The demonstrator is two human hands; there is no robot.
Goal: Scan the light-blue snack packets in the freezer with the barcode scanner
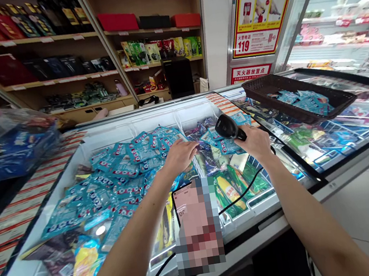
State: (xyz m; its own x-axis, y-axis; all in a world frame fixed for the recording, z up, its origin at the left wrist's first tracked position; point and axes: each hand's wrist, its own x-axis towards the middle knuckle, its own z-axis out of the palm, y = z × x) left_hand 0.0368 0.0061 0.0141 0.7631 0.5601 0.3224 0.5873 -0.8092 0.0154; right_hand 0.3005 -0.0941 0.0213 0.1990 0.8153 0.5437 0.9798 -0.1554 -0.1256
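Black scanner [225, 127] gripped in right hand [258, 143], head jutting out leftward; left hand [180, 156] loosely open, near blue packets [142, 149].

The handle of the scanner [226, 126] is mostly hidden by the right hand [255, 143]. Below the scanner, much of the phone [183, 207] is masked by pixelation. Far left of the scanner, wrapped packages [8, 145] are blurred and cut off by the frame's edge.
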